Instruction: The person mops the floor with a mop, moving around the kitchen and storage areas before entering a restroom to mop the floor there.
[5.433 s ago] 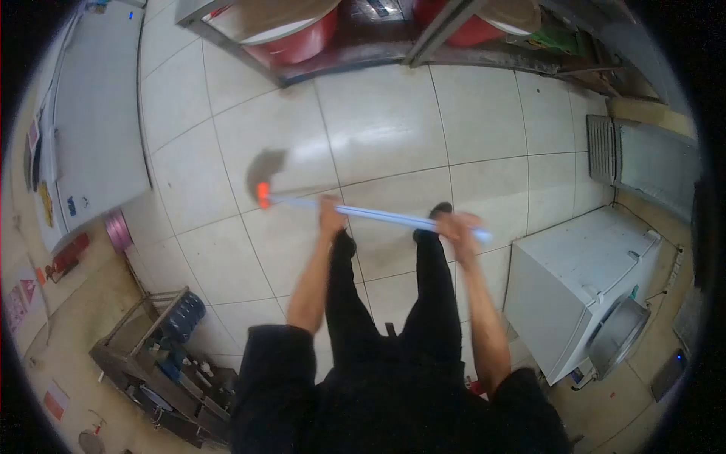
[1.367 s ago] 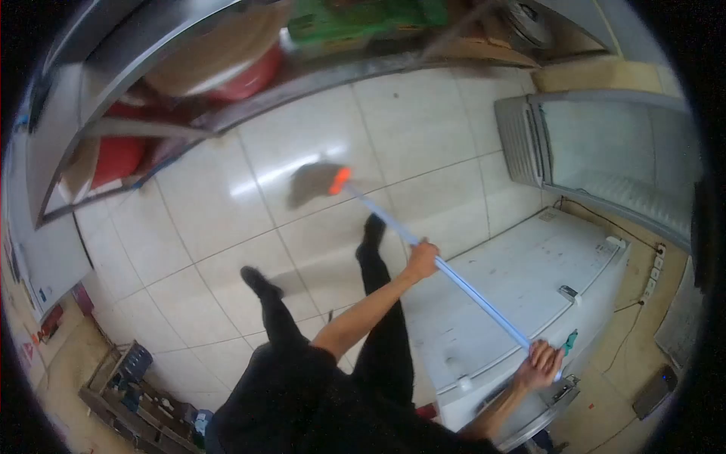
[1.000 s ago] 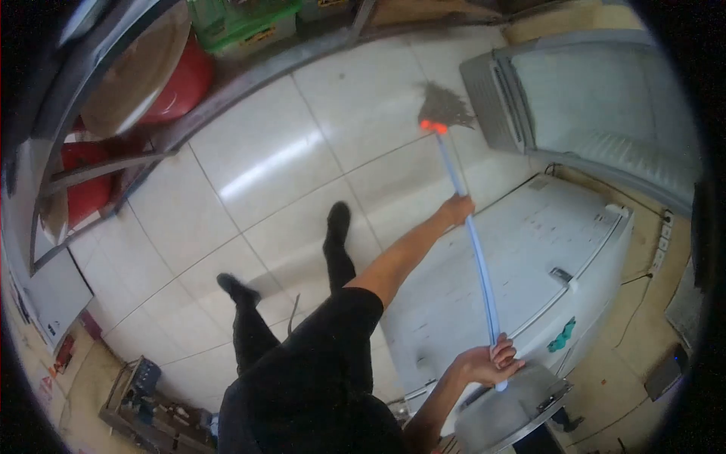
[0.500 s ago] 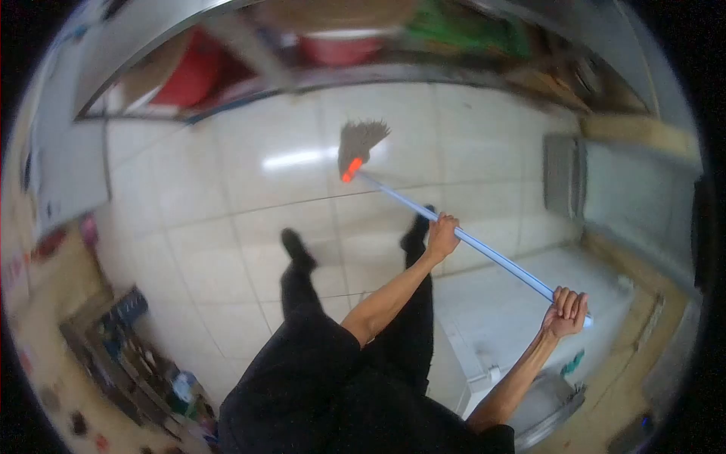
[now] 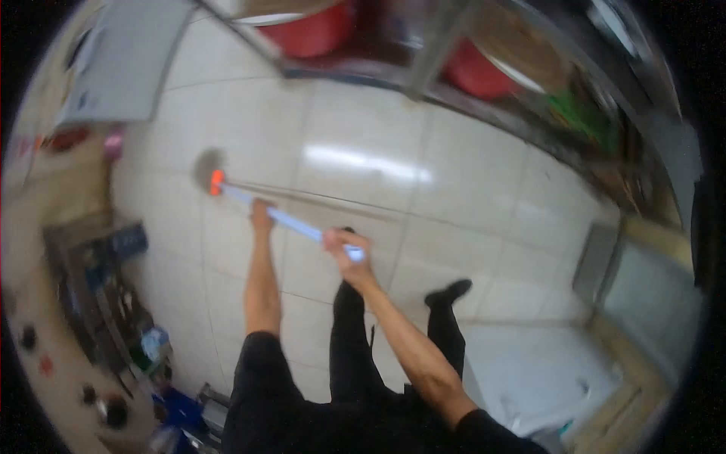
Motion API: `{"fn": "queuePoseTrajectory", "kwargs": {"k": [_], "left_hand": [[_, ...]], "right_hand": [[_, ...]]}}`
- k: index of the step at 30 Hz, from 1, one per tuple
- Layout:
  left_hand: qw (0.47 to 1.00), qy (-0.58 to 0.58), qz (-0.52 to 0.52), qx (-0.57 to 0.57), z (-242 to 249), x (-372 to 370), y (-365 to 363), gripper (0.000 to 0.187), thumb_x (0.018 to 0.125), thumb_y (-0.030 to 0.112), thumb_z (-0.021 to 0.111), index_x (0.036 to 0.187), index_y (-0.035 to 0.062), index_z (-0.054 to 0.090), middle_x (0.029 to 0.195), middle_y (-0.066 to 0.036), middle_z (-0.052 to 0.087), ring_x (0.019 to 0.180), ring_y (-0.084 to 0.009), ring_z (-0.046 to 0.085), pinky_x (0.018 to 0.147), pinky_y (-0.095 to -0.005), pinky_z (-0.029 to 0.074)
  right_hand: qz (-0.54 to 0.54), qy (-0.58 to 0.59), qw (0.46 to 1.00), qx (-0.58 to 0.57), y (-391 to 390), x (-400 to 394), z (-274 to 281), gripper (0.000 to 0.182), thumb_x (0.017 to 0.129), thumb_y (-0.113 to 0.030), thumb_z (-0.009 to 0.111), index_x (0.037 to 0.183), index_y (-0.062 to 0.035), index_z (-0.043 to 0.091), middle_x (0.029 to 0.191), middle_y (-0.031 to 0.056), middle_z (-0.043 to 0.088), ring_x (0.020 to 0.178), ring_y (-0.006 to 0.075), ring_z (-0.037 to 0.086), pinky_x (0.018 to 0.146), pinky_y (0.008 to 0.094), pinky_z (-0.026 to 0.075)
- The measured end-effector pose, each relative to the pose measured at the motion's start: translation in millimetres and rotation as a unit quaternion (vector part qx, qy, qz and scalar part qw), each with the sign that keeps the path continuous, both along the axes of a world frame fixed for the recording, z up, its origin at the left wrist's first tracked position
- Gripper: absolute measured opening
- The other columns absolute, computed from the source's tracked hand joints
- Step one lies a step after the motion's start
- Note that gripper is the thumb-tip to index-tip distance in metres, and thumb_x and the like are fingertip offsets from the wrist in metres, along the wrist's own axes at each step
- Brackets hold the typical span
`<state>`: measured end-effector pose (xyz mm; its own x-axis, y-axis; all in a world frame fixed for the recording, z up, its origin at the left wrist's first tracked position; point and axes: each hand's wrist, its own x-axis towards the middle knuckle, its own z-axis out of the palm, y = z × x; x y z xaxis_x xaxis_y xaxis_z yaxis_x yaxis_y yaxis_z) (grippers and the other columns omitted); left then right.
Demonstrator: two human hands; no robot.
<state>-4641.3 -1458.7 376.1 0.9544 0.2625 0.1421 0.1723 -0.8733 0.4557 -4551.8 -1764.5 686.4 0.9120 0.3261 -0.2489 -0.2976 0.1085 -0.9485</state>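
A mop with a pale blue pole [image 5: 297, 225], an orange head clamp [image 5: 217, 182] and grey strands [image 5: 204, 168] reaches out to the left over the tiled floor [image 5: 363, 113]. Low on the pole, near the clamp, my left hand [image 5: 262, 215] is wrapped round it. At the pole's upper end my right hand [image 5: 349, 256] grips it, with the tip of the pole showing beside the fingers. The mop strands are smeared by motion and lie close to the floor.
A metal rack [image 5: 423, 64] with red tubs [image 5: 310, 34] runs along the top. Cluttered wooden shelving [image 5: 83, 287] stands at left, beside a pale panel [image 5: 121, 60]. A white appliance top [image 5: 537, 371] is at lower right, with a grey-edged glass unit [image 5: 650, 280] above it.
The mop has swung from the centre to the left, both hands moving left with it. My view has turned, and my feet have shifted right in it. Both hands keep their grip.
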Motion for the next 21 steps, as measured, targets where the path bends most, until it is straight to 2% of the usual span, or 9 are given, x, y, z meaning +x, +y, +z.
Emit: {"fn": "queuePoseTrajectory", "kwargs": {"k": [3, 5, 6, 9, 10, 12, 14, 16, 21], "left_hand": [[0.993, 0.053, 0.056, -0.087, 111, 47, -94, 0.007, 0.076, 0.006, 0.056, 0.080, 0.0010, 0.054, 0.080, -0.018, 0.051, 0.074, -0.0350, 0.050, 0.070, -0.0404, 0.040], [0.979, 0.107, -0.077, -0.155, 96, 39, -171, 0.010, 0.075, 0.008, 0.055, 0.083, 0.0010, 0.056, 0.083, -0.019, 0.051, 0.081, -0.0348, 0.050, 0.074, -0.0402, 0.039], [0.976, -0.015, -0.185, -0.110, 113, 33, -232, 0.017, 0.072, 0.008, 0.056, 0.087, 0.0018, 0.057, 0.088, -0.020, 0.052, 0.089, -0.0345, 0.048, 0.082, -0.0422, 0.037], [0.919, 0.171, -0.186, -0.302, 232, 9, -427, 0.019, 0.064, 0.004, 0.056, 0.083, 0.0034, 0.061, 0.092, -0.019, 0.055, 0.096, -0.0398, 0.046, 0.093, -0.0482, 0.029], [0.925, 0.165, -0.293, -0.176, 198, 22, -528, 0.014, 0.064, 0.004, 0.056, 0.078, 0.0030, 0.061, 0.087, -0.021, 0.056, 0.095, -0.0401, 0.047, 0.092, -0.0481, 0.031], [0.908, 0.097, -0.325, -0.247, 265, 46, -711, 0.003, 0.062, 0.003, 0.055, 0.061, 0.0047, 0.057, 0.071, -0.016, 0.055, 0.078, -0.0367, 0.049, 0.072, -0.0452, 0.039], [0.813, 0.163, -0.493, -0.265, 285, 27, -837, 0.003, 0.065, 0.006, 0.056, 0.063, 0.0071, 0.058, 0.068, -0.014, 0.053, 0.076, -0.0346, 0.049, 0.069, -0.0433, 0.039], [0.735, 0.202, -0.597, -0.249, 282, 1, -940, 0.002, 0.063, 0.010, 0.059, 0.065, 0.0088, 0.059, 0.074, -0.013, 0.053, 0.081, -0.0335, 0.048, 0.070, -0.0446, 0.040], [0.456, 0.254, -0.847, -0.106, 211, -58, -1161, 0.014, 0.061, 0.011, 0.065, 0.075, 0.0144, 0.063, 0.084, -0.007, 0.055, 0.094, -0.0298, 0.047, 0.075, -0.0472, 0.043]], "right_hand": [[-0.107, 0.070, 0.992, 0.014, -67, -11, 45, 0.031, 0.088, -0.019, 0.052, 0.062, -0.0016, 0.051, 0.062, 0.0012, 0.048, 0.060, 0.0090, 0.043, 0.054, 0.0241, 0.035], [-0.183, 0.038, 0.980, 0.069, -140, -16, 105, 0.040, 0.091, -0.024, 0.047, 0.055, -0.0072, 0.043, 0.055, 0.0004, 0.039, 0.054, 0.0106, 0.037, 0.050, 0.0255, 0.031], [-0.221, -0.022, 0.973, 0.055, -186, -32, 127, 0.043, 0.091, -0.025, 0.044, 0.052, -0.0105, 0.033, 0.053, -0.0008, 0.032, 0.051, 0.0115, 0.030, 0.050, 0.0265, 0.028], [-0.437, -0.015, 0.899, 0.003, -322, -108, 241, 0.043, 0.090, -0.025, 0.039, 0.050, -0.0136, 0.027, 0.047, -0.0004, 0.028, 0.049, 0.0131, 0.029, 0.050, 0.0293, 0.026], [-0.499, 0.002, 0.866, -0.026, -416, -102, 215, 0.044, 0.090, -0.024, 0.038, 0.048, -0.0139, 0.027, 0.045, 0.0002, 0.027, 0.046, 0.0135, 0.028, 0.050, 0.0299, 0.026], [-0.625, -0.039, 0.779, -0.034, -545, -122, 260, 0.046, 0.091, -0.023, 0.037, 0.046, -0.0154, 0.027, 0.040, -0.0006, 0.026, 0.040, 0.0130, 0.026, 0.049, 0.0296, 0.027], [-0.705, -0.053, 0.705, -0.060, -622, -188, 278, 0.044, 0.092, -0.024, 0.035, 0.050, -0.0166, 0.028, 0.042, -0.0013, 0.026, 0.043, 0.0117, 0.029, 0.053, 0.0296, 0.032], [-0.847, -0.016, 0.530, -0.042, -652, -226, 298, 0.040, 0.093, -0.024, 0.034, 0.055, -0.0151, 0.029, 0.046, -0.0012, 0.024, 0.048, 0.0116, 0.031, 0.057, 0.0295, 0.032], [-0.900, -0.075, 0.395, -0.167, -728, -269, 225, 0.038, 0.093, -0.021, 0.034, 0.057, -0.0131, 0.027, 0.050, -0.0011, 0.023, 0.052, 0.0127, 0.028, 0.060, 0.0288, 0.032]]}}
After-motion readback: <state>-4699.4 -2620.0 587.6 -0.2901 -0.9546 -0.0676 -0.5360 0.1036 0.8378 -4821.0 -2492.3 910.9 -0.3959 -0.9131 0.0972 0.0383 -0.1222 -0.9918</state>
